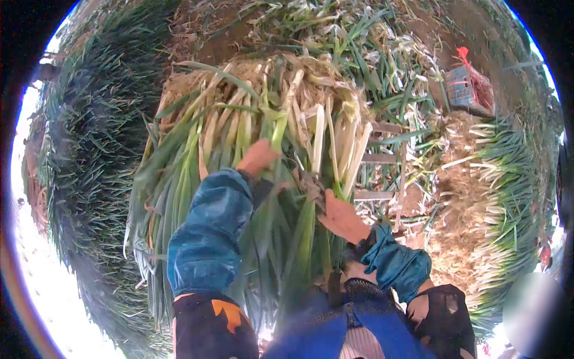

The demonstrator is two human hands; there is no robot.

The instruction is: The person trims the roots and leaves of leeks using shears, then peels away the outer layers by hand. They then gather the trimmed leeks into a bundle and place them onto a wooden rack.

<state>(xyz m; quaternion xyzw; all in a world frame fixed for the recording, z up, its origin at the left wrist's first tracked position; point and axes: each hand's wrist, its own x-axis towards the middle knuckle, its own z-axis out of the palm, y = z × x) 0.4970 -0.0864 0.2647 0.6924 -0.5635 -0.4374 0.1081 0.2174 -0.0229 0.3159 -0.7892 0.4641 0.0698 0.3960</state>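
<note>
Pale green shades into white along the leek (278, 127) at the left hand (258, 158), whose curled fingers are clamped around it, just below its pale shaft. The right hand (343, 219) sits lower and further to the right, against the green leaves, its thumb side showing; its other fingers are hidden, so I cannot tell whether they are together or apart. A dark, withered scrap (311, 187) lies just beside that thumb. Both hands are over a thick pile of leeks (210, 140), with tangled roots at the far end, white shafts in the middle and long leaves trailing toward the person.

Teal sleeves (206, 230) cover the forearms, and a blue garment (382, 332) shows below. Wooden slats (378, 158) appear beside the pile's right side. Further right, a long row of leeks (481, 203) lies with roots toward the pile and leaves pointing away. A crate (460, 87) with something red on it stands beyond that row's far end. Dense dark-green leaves (101, 149) fill the left side, and loose leaves (365, 51) litter the ground beyond the pile.
</note>
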